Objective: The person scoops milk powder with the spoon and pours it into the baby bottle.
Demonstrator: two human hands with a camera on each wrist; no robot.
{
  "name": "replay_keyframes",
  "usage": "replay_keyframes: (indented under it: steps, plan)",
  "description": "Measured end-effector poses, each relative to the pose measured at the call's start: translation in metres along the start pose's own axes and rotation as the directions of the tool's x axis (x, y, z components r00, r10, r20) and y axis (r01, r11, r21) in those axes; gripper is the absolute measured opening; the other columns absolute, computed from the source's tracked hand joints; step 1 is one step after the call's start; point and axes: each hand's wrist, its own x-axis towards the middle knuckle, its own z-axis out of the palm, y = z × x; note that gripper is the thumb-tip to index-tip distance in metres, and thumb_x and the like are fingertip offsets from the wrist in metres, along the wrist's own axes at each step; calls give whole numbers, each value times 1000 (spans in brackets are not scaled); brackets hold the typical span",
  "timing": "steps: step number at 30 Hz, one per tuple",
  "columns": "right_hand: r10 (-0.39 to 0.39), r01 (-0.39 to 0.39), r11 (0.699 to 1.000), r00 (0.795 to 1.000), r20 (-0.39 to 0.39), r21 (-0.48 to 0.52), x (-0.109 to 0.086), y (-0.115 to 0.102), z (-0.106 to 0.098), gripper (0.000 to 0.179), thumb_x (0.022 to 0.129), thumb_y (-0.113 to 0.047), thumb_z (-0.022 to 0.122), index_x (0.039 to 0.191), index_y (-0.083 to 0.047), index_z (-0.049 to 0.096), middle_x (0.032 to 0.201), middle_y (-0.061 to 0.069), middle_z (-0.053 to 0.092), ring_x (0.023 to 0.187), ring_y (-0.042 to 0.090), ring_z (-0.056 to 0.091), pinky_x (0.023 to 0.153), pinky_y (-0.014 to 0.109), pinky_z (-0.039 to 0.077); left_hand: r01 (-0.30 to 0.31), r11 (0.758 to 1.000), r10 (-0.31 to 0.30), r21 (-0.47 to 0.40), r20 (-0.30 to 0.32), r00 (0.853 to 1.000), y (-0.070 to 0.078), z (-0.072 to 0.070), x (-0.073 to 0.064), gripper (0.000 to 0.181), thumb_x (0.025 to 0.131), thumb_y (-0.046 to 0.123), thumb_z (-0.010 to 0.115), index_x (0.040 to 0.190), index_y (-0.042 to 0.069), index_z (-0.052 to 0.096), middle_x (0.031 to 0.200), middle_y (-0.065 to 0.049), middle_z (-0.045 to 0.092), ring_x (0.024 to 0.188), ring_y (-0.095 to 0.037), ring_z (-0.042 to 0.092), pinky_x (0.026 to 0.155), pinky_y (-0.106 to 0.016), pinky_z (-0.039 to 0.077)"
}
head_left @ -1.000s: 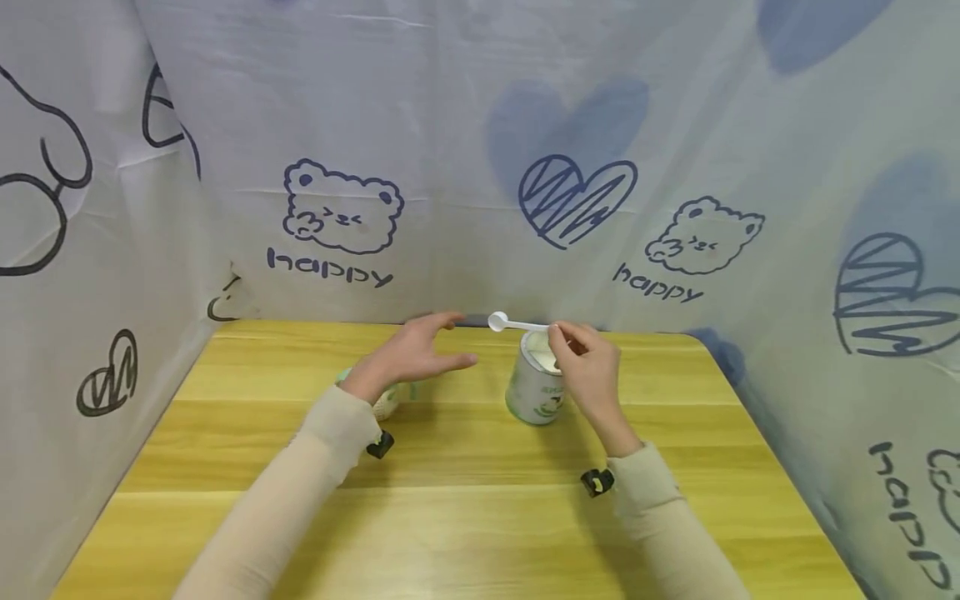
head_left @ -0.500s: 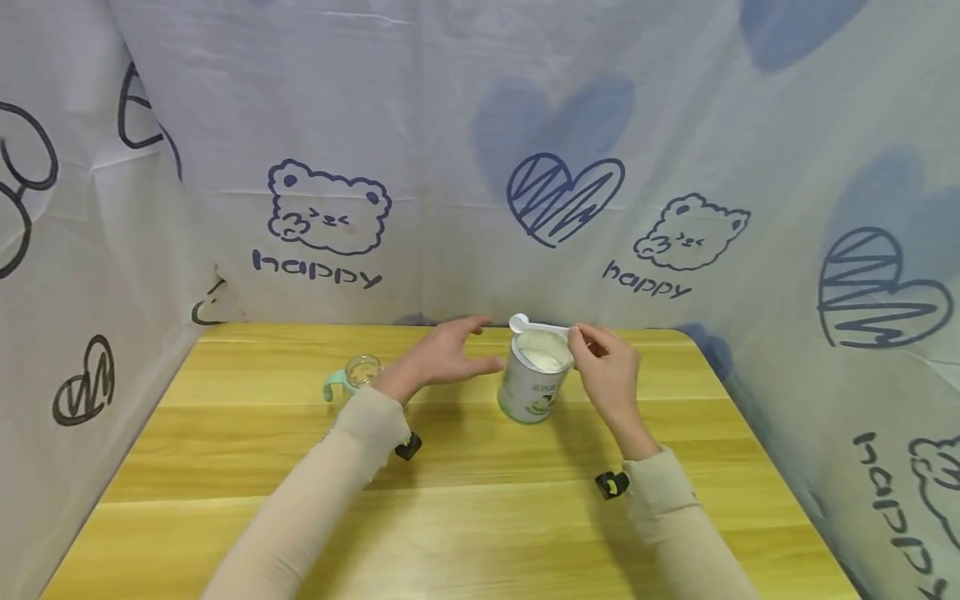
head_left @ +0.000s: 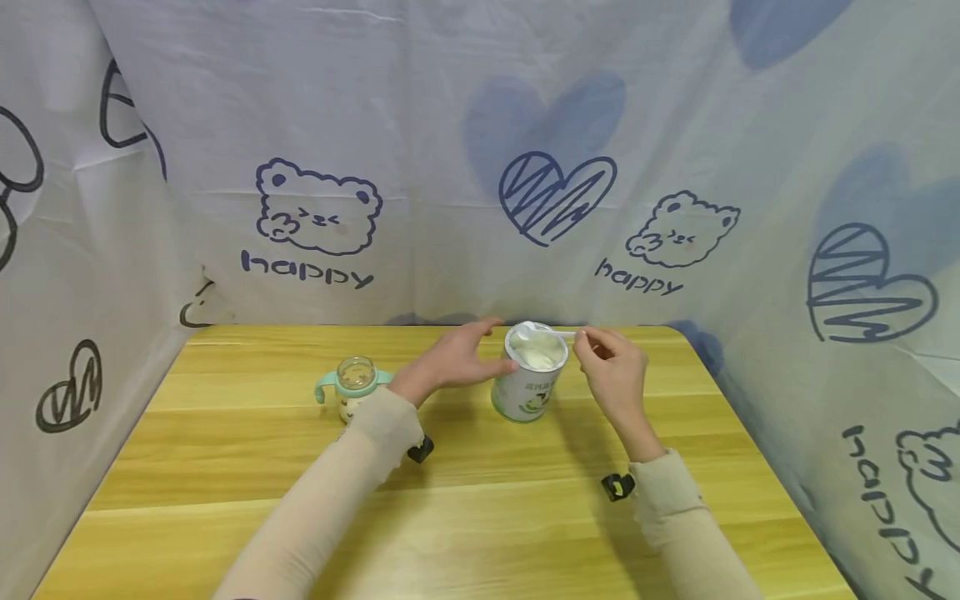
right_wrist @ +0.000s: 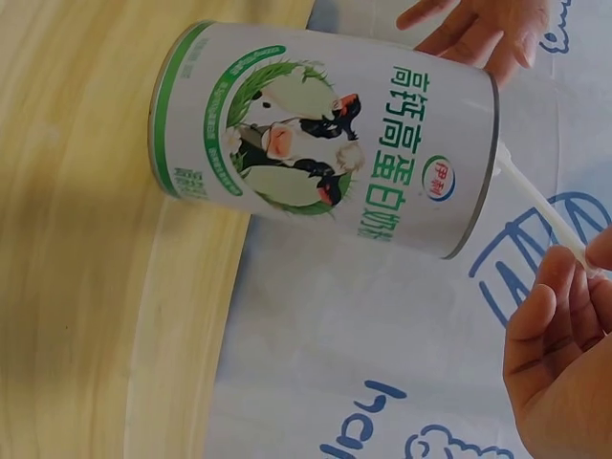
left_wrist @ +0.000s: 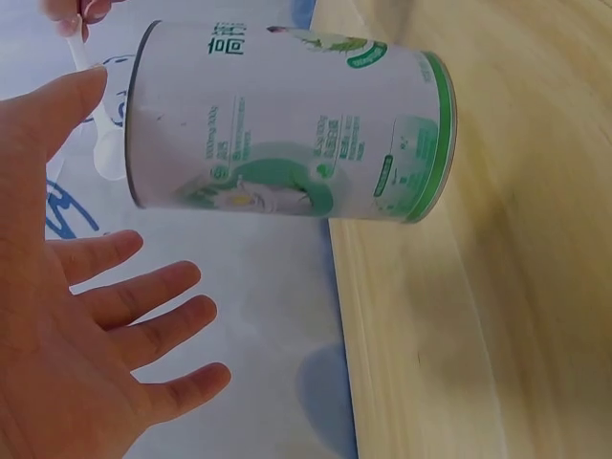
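Observation:
An open white-and-green milk powder can stands on the table, with pale powder showing inside its rim. My right hand, at the can's right, pinches the handle end of a white measuring scoop. The scoop's bowl lies over the can's mouth in the head view. On the can's left side, my left hand spreads its fingers and thumb near the rim, holding nothing. In the left wrist view the left hand's fingers are apart from the can wall. The right wrist view shows a cow picture on the can.
A glass bottle with mint-green handles stands left of the can, partly behind the left sleeve. The wooden table ends at a printed cloth behind and at both sides.
The scoop has come down from above the can's far rim to its mouth. The left hand has moved right to the can, and more of the bottle shows.

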Motion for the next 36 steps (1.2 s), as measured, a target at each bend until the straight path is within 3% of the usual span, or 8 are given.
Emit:
replay_keyframes:
  steps: [9, 19, 29, 36]
  plan:
    - [-49, 49, 997, 999, -1, -61, -1, 5, -2, 14, 91, -6, 73, 97, 1, 83, 79, 14, 72, 64, 6, 57, 57, 10, 45, 9, 1000, -9, 0, 2, 1000, 5, 11, 5, 103, 92, 69, 68, 169, 15, 25, 164, -17, 46, 150, -37, 47, 122, -59, 41]
    - [-215, 220, 963, 975, 53, -157, 1, 13, -1, 10, 88, -1, 72, 87, -1, 82, 75, 11, 70, 62, 9, 57, 58, 8, 44, -11, 999, 12, 40, -14, 1000, 9, 19, 10, 100, 95, 69, 63, 168, 11, 27, 166, -17, 42, 151, -37, 45, 123, -56, 41]
    - [-349, 392, 865, 918, 187, -314, 2, 13, -3, 7, 89, -4, 72, 89, -2, 79, 79, 10, 71, 64, 24, 65, 57, 30, 53, -27, 999, 28, 31, -22, 999, 7, 23, 13, 95, 97, 65, 64, 167, 12, 28, 166, -15, 44, 149, -37, 48, 121, -57, 43]
    - [-396, 502, 778, 858, 327, -377, 4, 15, -3, 11, 94, -9, 71, 97, -3, 80, 83, 8, 71, 61, 18, 59, 51, 30, 49, -37, 999, 38, 14, -22, 999, 7, 24, 13, 94, 97, 64, 64, 167, 12, 29, 166, -14, 44, 149, -36, 48, 120, -58, 44]
